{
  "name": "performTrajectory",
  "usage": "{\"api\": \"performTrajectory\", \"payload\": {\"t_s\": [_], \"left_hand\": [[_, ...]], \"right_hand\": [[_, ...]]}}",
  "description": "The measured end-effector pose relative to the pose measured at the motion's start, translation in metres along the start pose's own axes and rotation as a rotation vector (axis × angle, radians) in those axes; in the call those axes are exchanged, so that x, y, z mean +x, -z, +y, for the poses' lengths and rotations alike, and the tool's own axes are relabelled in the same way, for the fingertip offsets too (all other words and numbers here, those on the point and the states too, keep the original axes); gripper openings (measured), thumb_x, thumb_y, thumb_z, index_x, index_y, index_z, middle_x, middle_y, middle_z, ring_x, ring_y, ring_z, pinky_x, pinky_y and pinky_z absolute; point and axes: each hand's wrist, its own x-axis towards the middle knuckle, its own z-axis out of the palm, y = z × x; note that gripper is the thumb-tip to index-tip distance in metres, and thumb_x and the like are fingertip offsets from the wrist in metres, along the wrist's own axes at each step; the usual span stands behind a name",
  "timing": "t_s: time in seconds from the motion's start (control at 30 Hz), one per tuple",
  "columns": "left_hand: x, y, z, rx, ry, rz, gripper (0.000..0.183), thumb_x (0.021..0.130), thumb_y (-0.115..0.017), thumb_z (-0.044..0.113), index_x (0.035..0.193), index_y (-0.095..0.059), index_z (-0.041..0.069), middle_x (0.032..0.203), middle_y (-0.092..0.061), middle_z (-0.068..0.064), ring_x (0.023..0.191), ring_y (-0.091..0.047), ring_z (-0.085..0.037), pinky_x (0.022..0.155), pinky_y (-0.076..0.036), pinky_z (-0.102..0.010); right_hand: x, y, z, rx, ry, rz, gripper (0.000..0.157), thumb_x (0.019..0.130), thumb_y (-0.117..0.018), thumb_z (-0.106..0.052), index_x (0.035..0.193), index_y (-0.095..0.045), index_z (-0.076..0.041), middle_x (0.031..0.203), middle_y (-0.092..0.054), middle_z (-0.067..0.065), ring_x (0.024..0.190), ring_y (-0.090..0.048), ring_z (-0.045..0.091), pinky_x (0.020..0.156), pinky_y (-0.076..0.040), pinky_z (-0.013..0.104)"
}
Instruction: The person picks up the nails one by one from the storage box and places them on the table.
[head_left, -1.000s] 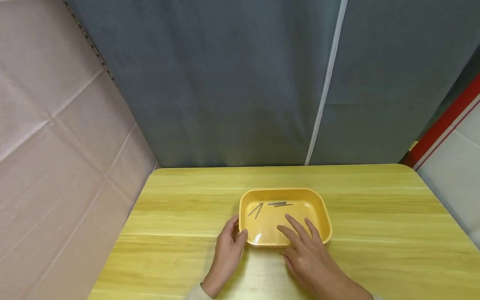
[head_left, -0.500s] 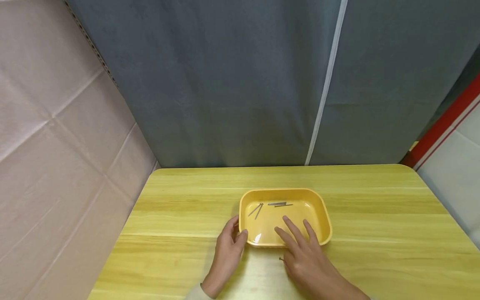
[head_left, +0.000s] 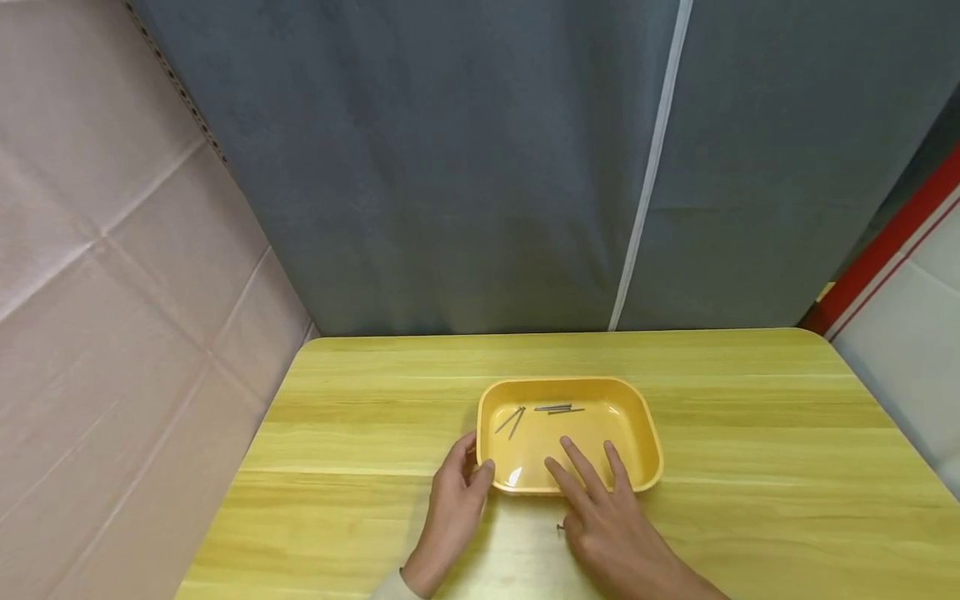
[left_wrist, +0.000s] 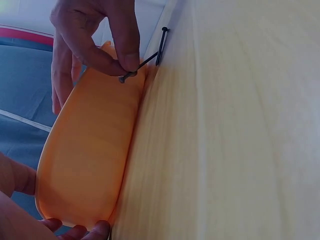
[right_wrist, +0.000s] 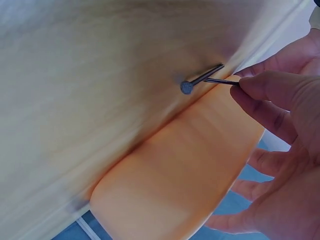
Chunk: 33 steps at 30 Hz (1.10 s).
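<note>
A shallow yellow plastic tray (head_left: 525,475) sits on the table, several metal nails (head_left: 555,408) lying in it toward the back and left. My left hand (head_left: 453,496) grips the tray's left end, thumb at the near rim and fingers round the outer side. My right hand (head_left: 618,533) is at the tray's near right side and pinches a nail (left_wrist: 147,61) between thumb and index finger; its other fingers spread over the tray. Close to the pinched nail's tip, a second nail (right_wrist: 202,79) lies on the tabletop beside the tray.
The wood-grain table (head_left: 360,417) extends on both sides of the tray. A dark grey curtain (head_left: 450,167) hangs behind its back edge. Pale panels (head_left: 112,333) stand at the left, and a red-edged white one (head_left: 922,333) at the right.
The right hand has drifted slightly left and toward the near edge, and a nail head now shows beside it. The left hand, tray and nails inside stay put.
</note>
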Motion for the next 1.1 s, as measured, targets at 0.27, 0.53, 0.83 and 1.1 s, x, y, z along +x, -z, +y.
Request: {"api": "performTrajectory", "payload": {"t_s": [0.27, 0.53, 0.83, 1.1], "left_hand": [[-0.0002, -0.0001, 0.0012, -0.024, -0.010, -0.007, 0.054, 0.110, -0.062, 0.007, 0.160, -0.045, -0.006, 0.150, -0.061, -0.027, 0.132, -0.067, -0.040, 0.103, -0.061, -0.033], [-0.0004, -0.0002, 0.0034, -0.041, -0.025, -0.009, 0.055, 0.110, -0.062, 0.008, 0.161, -0.044, -0.007, 0.151, -0.060, -0.028, 0.132, -0.067, -0.040, 0.103, -0.062, -0.034], [0.0010, -0.0001, 0.0013, -0.021, -0.002, -0.006, 0.055, 0.111, -0.061, 0.007, 0.161, -0.045, -0.006, 0.150, -0.061, -0.027, 0.130, -0.068, -0.039, 0.101, -0.062, -0.032], [-0.0004, -0.0003, 0.0005, -0.012, -0.004, -0.001, 0.053, 0.110, -0.060, 0.005, 0.160, -0.045, -0.007, 0.150, -0.061, -0.027, 0.131, -0.067, -0.040, 0.102, -0.062, -0.033]], "right_hand": [[-0.0010, 0.0003, -0.0008, -0.004, -0.001, -0.019, 0.024, 0.083, -0.050, -0.005, 0.070, -0.069, -0.013, 0.148, -0.063, 0.025, 0.147, -0.048, 0.055, 0.106, -0.037, 0.083], [-0.0026, -0.0001, -0.0012, 0.001, -0.009, -0.041, 0.025, 0.083, -0.049, -0.003, 0.071, -0.068, -0.014, 0.150, -0.061, 0.026, 0.149, -0.045, 0.055, 0.108, -0.035, 0.084], [-0.0040, 0.0001, -0.0029, -0.002, -0.013, -0.079, 0.022, 0.083, -0.056, -0.008, 0.070, -0.072, -0.017, 0.153, -0.060, 0.027, 0.152, -0.041, 0.056, 0.109, -0.033, 0.086], [-0.0049, -0.0003, -0.0040, -0.009, -0.007, -0.106, 0.014, 0.082, -0.068, -0.014, 0.072, -0.077, -0.017, 0.154, -0.059, 0.028, 0.153, -0.040, 0.057, 0.109, -0.032, 0.086]]}}
